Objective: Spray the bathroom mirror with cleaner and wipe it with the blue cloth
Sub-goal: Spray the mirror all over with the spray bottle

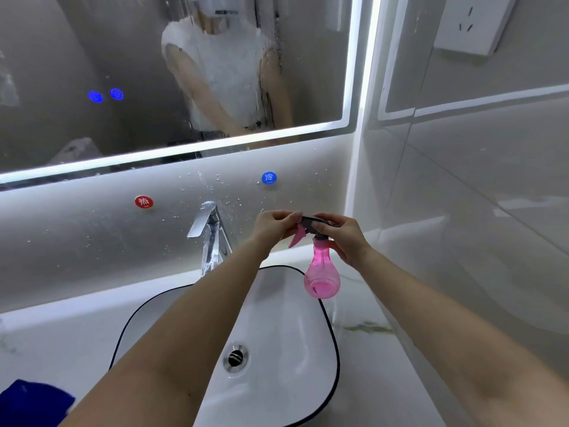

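While your right hand (345, 238) grips spray bottle (321, 272) neck over sink (292, 318) far-right rim, left hand (271, 226) pinches nozzle (303, 220), likely adjusting spray; blue cloth (30, 402) lies ready, counter (61, 343) near-left corner.

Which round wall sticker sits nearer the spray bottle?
The blue round sticker, right of the chrome faucet; the red round sticker is left of it.

Bright, even light, with wide-angle bending at the edges.
A glowing strip (184, 149) rims the mirror (61, 41) and glares onto the wall (77, 235) below it; the mirror's reflection is hazy.
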